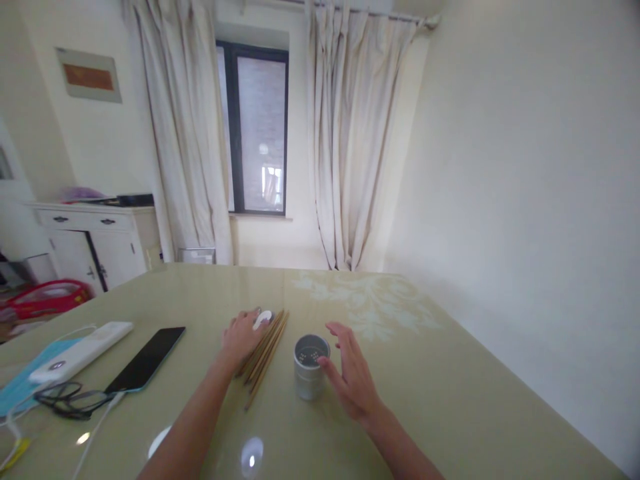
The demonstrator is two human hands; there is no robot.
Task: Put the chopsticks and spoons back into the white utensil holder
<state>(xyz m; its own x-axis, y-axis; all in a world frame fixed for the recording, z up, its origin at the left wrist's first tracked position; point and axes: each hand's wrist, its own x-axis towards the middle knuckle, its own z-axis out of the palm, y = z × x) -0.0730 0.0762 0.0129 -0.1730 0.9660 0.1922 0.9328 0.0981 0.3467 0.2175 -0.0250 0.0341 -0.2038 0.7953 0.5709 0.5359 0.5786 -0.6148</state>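
My left hand point(243, 339) is low over the table, beside a loose bundle of thin brown sticks point(266, 347) that look like chopsticks. Its fingers curl round a small white-and-grey object point(263, 319) at the far end of the bundle; its exact kind is unclear. Right of the sticks, a grey metal cylinder holder point(309, 373) stands upright, with small holes in its bottom and no sticks inside. My right hand point(349, 373) is open at the holder's right side, thumb at or very close to the rim, fingers spread apart.
At left on the glossy table point(400, 413) lie a black-screened phone point(147, 360) with a white cable, a white power strip or bank point(83, 352), dark glasses point(70, 400) and a blue mask point(17, 387). A wall point(530, 200) runs along the right edge.
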